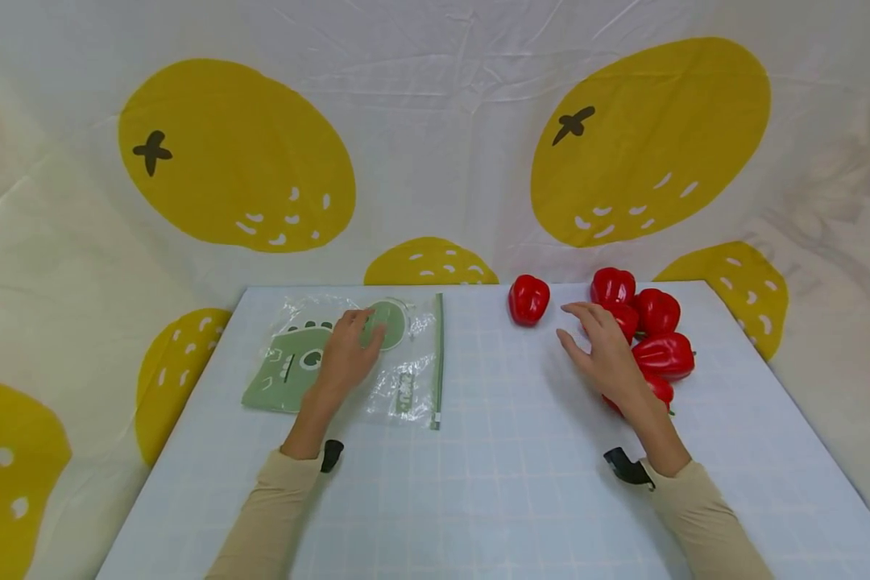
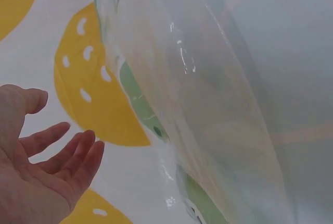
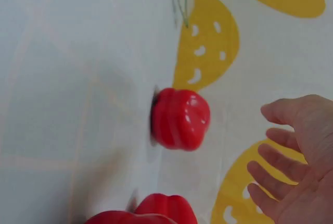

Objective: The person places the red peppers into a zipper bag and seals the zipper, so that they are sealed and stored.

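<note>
A clear zip bag [image 1: 416, 346] with a green dinosaur print and a green zip strip lies flat on the left of the table. My left hand [image 1: 350, 354] hovers over it with relaxed fingers and holds nothing; the left wrist view shows a gap between fingertips and plastic. One red bell pepper [image 1: 529, 300] stands alone at the back, right of the bag. To its right several more red bell peppers [image 1: 663, 357] sit clustered. In front of that cluster is my right hand [image 1: 609, 358], empty, thumb and fingers apart, pointing toward the lone pepper and partly hiding the others.
The table [image 1: 478, 499] wears a pale blue checked cover. Close behind its back edge hangs a white cloth [image 1: 442, 161] printed with large yellow fruits, which also runs along both sides. A black strap-like piece [image 1: 626, 467] sits at the right wrist.
</note>
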Demonstrator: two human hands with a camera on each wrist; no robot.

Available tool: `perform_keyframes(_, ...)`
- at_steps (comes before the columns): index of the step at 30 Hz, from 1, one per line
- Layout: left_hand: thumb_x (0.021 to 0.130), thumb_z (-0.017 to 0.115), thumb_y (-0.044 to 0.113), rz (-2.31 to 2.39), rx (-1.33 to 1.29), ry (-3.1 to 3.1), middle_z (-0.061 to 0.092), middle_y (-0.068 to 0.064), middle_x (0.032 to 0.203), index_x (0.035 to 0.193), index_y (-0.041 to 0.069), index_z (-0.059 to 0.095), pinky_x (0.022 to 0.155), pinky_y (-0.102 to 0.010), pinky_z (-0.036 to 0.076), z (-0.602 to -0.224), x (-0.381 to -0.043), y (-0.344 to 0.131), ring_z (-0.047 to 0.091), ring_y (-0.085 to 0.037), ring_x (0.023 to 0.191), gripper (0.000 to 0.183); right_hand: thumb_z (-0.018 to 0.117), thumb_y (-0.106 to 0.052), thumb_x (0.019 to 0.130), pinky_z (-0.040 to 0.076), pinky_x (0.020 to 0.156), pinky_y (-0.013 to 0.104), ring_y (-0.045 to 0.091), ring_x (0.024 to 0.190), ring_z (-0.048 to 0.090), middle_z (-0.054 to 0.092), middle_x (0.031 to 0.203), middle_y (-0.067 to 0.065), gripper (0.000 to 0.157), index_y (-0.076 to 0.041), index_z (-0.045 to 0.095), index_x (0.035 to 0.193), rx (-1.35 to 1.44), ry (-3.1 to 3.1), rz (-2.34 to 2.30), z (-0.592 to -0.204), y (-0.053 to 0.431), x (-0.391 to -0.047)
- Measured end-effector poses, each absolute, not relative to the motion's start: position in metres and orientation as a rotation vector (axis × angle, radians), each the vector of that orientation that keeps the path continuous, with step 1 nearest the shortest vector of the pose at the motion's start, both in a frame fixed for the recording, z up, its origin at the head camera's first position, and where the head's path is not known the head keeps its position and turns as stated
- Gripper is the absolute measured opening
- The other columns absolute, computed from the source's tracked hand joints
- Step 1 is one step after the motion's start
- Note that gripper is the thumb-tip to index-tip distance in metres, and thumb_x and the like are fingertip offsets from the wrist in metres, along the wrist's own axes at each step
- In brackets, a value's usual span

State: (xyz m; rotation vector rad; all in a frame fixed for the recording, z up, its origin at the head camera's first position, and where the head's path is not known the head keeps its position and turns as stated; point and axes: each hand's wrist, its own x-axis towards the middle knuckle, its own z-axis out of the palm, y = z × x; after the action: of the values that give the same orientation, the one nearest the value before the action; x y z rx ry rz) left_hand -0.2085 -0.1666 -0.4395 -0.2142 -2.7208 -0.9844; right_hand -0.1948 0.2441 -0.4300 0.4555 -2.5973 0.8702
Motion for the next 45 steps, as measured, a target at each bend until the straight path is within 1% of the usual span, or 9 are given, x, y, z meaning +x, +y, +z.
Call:
perform_keyframes(5, 0.104, 0.06, 0.025, -1.001, -0.224, -2.717, 0.057, -0.025, 0.13, 0.14, -0.002, 0.057, 0.09, -0.053, 0.052, -0.44, -0.208, -0.156, 0.061, -0.038, 0.108, 0.045, 0.083, -0.013, 0.084, 0.053, 0.097, 0.061, 0.036, 0.126, 0.054, 0.058, 0.137, 0.017, 0.058, -0.004, 0.06, 0.137, 0.497, -2.582, 0.865, -0.433, 0.234, -0.199)
perform_keyframes(8, 0.104, 0.061, 0.025, -1.003, -0.229, -2.715, 0.058, -0.024, 0.13, 0.138, -0.002, 0.058, 0.085, -0.051, 0.054, -0.44, -0.208, -0.149, 0.063, -0.036, 0.104, 0.044, 0.083, -0.013, 0.084, 0.053, 0.098, 0.059, 0.036, 0.126, 0.054, 0.058, 0.137, 0.017, 0.058, -0.004, 0.06, 0.137, 0.513, -2.58, 0.877, -0.434, 0.228, -0.201)
perform_keyframes(14, 0.103, 0.063, 0.024, -1.047, -0.24, -2.691, 0.057, -0.023, 0.132, 0.135, -0.003, 0.06, 0.084, -0.051, 0.056, -0.442, -0.207, -0.139, 0.065, -0.035, 0.104, 0.043, 0.081, -0.012, 0.087, 0.053, 0.098, 0.058, 0.037, 0.127, 0.055, 0.058, 0.138, 0.019, 0.056, -0.002, 0.059, 0.138, 0.547, -2.584, 0.916, -0.437, 0.213, -0.205)
perform_keyframes(19, 0.102, 0.064, 0.023, -1.066, -0.245, -2.694, 0.06, -0.022, 0.121, 0.132, -0.004, 0.063, 0.083, -0.049, 0.056, -0.448, -0.21, -0.13, 0.065, -0.034, 0.098, 0.041, 0.079, -0.016, 0.089, 0.052, 0.1, 0.056, 0.036, 0.129, 0.054, 0.059, 0.139, 0.018, 0.053, -0.004, 0.06, 0.138, 0.542, -2.632, 0.933, -0.44, 0.2, -0.208)
perform_keyframes(26, 0.1, 0.066, 0.02, -1.101, -0.298, -2.714, 0.064, -0.02, 0.107, 0.121, -0.004, 0.069, 0.081, -0.044, 0.056, -0.453, -0.212, -0.115, 0.063, -0.031, 0.089, 0.032, 0.079, -0.019, 0.09, 0.054, 0.1, 0.052, 0.032, 0.126, 0.055, 0.06, 0.136, 0.015, 0.052, -0.005, 0.061, 0.136, 0.554, -2.667, 0.979, -0.441, 0.182, -0.213)
perform_keyframes(32, 0.099, 0.068, 0.017, -1.083, -0.311, -2.753, 0.065, -0.017, 0.097, 0.117, -0.005, 0.07, 0.073, -0.038, 0.055, -0.459, -0.216, -0.105, 0.059, -0.026, 0.079, 0.029, 0.078, -0.019, 0.091, 0.053, 0.101, 0.051, 0.031, 0.125, 0.056, 0.061, 0.135, 0.013, 0.05, -0.006, 0.062, 0.135, 0.592, -2.674, 0.998, -0.445, 0.169, -0.216)
perform_keyframes(35, 0.097, 0.07, 0.018, -1.071, -0.3, -2.792, 0.065, -0.017, 0.095, 0.116, -0.006, 0.069, 0.072, -0.038, 0.054, -0.461, -0.217, -0.1, 0.059, -0.027, 0.081, 0.03, 0.078, -0.017, 0.091, 0.052, 0.102, 0.051, 0.031, 0.124, 0.056, 0.061, 0.135, 0.014, 0.048, -0.005, 0.062, 0.135, 0.608, -2.685, 0.999, -0.447, 0.164, -0.217)
perform_keyframes(41, 0.095, 0.073, 0.021, -1.085, -0.237, -2.872, 0.066, -0.017, 0.099, 0.118, -0.006, 0.066, 0.076, -0.042, 0.055, -0.464, -0.216, -0.092, 0.063, -0.03, 0.09, 0.036, 0.079, -0.013, 0.09, 0.052, 0.102, 0.052, 0.031, 0.121, 0.057, 0.062, 0.131, 0.015, 0.046, -0.004, 0.064, 0.132, 0.63, -2.69, 1.032, -0.45, 0.156, -0.219)
perform_keyframes(45, 0.093, 0.075, 0.023, -1.075, -0.189, -2.914, 0.064, -0.016, 0.098, 0.117, -0.005, 0.064, 0.074, -0.041, 0.055, -0.466, -0.214, -0.088, 0.062, -0.029, 0.089, 0.038, 0.079, -0.012, 0.09, 0.051, 0.103, 0.052, 0.032, 0.121, 0.056, 0.063, 0.129, 0.015, 0.044, -0.003, 0.064, 0.13, 0.656, -2.705, 1.025, -0.452, 0.152, -0.221)
